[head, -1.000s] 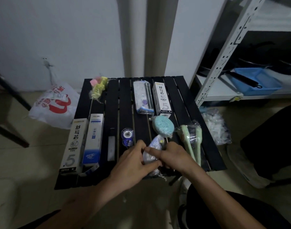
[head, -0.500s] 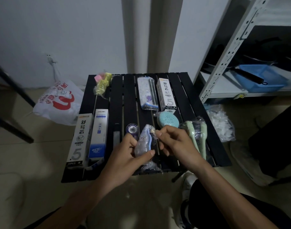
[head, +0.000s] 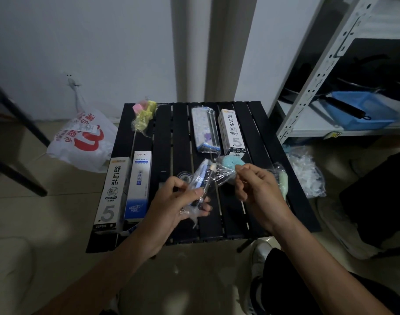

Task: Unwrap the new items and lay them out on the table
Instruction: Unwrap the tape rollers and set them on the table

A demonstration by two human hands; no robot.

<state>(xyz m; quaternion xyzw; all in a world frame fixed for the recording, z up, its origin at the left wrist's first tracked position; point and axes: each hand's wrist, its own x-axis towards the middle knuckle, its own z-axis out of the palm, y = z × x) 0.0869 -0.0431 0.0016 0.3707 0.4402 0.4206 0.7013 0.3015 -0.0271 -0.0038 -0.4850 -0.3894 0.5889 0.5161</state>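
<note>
Dim light is falling on a low black slatted table point(head: 165, 137) standing on a pale floor by a white wall. Above its near half, the left hand point(head: 171, 208) is gripping a small blue-and-white item point(head: 200, 178) by its lower end, fingers and thumb curling round it through its clear wrap point(head: 221, 177); the item is tilting up and away, off the tabletop. The right hand point(head: 260, 189) is pinching the loose end of that wrap between thumb and fingertips and stretching it rightward, so the film is spanning the gap between the two hands. Just behind the film a teal round puff point(head: 232, 160) is lying on the slats. Along the left edge a tall white box point(head: 111, 194) marked .5 and a blue-and-white box point(head: 138, 187) are lying side by side, touching. A pink and yellow bundle point(head: 143, 115) is sitting in film at the far left corner. Farther right, a patterned packet point(head: 204, 130) and a second white box point(head: 233, 130) are lying next to each other. A pale green wrapped item point(head: 283, 181) is peeking out beyond the right hand. On the floor, a white carrier bag point(head: 83, 142) with red print is slumping left of the table and crumpled clear plastic point(head: 306, 171) is lying to its right, below a metal shelf point(head: 319, 71) holding a blue tray point(head: 376, 110).
</note>
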